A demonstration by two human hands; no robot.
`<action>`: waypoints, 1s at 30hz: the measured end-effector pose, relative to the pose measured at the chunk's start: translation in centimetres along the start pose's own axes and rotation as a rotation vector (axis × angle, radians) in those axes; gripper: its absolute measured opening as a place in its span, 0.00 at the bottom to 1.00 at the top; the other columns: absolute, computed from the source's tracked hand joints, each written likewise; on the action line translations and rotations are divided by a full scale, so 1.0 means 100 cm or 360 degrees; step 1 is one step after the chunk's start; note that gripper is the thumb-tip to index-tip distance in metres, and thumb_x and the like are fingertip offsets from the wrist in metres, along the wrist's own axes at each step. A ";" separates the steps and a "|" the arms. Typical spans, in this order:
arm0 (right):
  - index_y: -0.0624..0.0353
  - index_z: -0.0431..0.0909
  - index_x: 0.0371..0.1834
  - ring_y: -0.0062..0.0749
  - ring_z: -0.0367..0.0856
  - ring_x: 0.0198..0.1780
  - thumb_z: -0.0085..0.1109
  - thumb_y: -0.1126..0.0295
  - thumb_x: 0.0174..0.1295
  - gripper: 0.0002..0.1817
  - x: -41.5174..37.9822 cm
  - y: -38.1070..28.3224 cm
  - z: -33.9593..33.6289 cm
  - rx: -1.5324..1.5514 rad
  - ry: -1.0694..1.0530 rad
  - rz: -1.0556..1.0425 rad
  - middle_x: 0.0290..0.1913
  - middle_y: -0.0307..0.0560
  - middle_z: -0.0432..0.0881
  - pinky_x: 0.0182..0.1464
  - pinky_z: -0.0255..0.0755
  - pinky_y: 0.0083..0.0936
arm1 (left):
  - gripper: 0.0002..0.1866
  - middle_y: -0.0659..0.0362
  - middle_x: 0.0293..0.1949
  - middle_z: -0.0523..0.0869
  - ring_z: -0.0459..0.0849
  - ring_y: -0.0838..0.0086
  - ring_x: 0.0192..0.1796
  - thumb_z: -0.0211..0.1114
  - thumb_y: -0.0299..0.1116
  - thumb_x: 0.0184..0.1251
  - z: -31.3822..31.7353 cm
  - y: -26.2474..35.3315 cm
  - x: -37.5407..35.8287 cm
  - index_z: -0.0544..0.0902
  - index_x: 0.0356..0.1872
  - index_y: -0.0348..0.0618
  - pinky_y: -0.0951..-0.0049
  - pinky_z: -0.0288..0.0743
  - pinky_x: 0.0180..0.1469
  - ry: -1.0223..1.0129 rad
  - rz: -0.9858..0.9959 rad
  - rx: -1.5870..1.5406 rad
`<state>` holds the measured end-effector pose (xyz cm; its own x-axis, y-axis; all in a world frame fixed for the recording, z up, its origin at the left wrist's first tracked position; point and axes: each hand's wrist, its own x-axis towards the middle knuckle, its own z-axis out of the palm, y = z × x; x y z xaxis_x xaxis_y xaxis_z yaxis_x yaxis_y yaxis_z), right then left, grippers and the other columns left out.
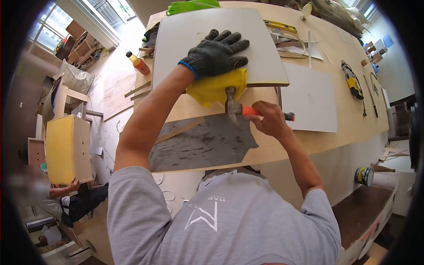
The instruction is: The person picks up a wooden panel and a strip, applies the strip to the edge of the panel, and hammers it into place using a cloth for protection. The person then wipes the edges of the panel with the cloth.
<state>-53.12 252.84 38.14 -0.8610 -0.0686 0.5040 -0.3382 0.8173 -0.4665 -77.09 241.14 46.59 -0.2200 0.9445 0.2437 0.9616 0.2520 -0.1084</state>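
Where right hand [271, 119] closes — hammer [244, 109], inside grip

Bright window daylight from upper left; curved fisheye distortion, dark corners.

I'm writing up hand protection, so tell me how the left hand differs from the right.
The left hand wears a dark glove with a blue cuff; the right hand is bare. The left hand lies with fingers spread on a white panel, beside a yellow cloth, while the right hand is closed around the handle of a hammer. Both are over the worktable.
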 end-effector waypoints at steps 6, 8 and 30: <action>0.57 0.75 0.29 0.47 0.80 0.28 0.72 0.56 0.55 0.18 0.001 0.016 -0.005 -0.0146 -0.0023 0.0143 0.25 0.46 0.78 0.32 0.74 0.38 | 0.31 0.48 0.76 0.63 0.57 0.55 0.78 0.48 0.54 0.76 -0.005 0.003 0.002 0.65 0.75 0.51 0.53 0.45 0.79 -0.0020 -0.0003 0.0003; 0.56 0.76 0.29 0.48 0.80 0.28 0.72 0.55 0.55 0.18 0.007 0.010 -0.004 -0.0069 -0.0027 -0.0070 0.26 0.46 0.78 0.32 0.74 0.38 | 0.31 0.48 0.76 0.63 0.57 0.55 0.79 0.48 0.54 0.77 -0.008 -0.003 0.001 0.65 0.75 0.51 0.54 0.45 0.79 -0.0013 -0.0026 0.0014; 0.56 0.75 0.27 0.45 0.79 0.27 0.73 0.55 0.54 0.19 -0.012 0.029 -0.011 -0.0090 0.0078 0.0092 0.25 0.44 0.78 0.31 0.72 0.38 | 0.28 0.48 0.74 0.67 0.62 0.53 0.76 0.52 0.52 0.76 -0.004 0.002 0.002 0.70 0.72 0.52 0.54 0.52 0.77 0.0029 -0.0002 -0.0034</action>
<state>-52.60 255.89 36.95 -0.8583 0.0064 0.5132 -0.2655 0.8502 -0.4546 -76.85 241.34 47.03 -0.2183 0.9403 0.2611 0.9648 0.2482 -0.0873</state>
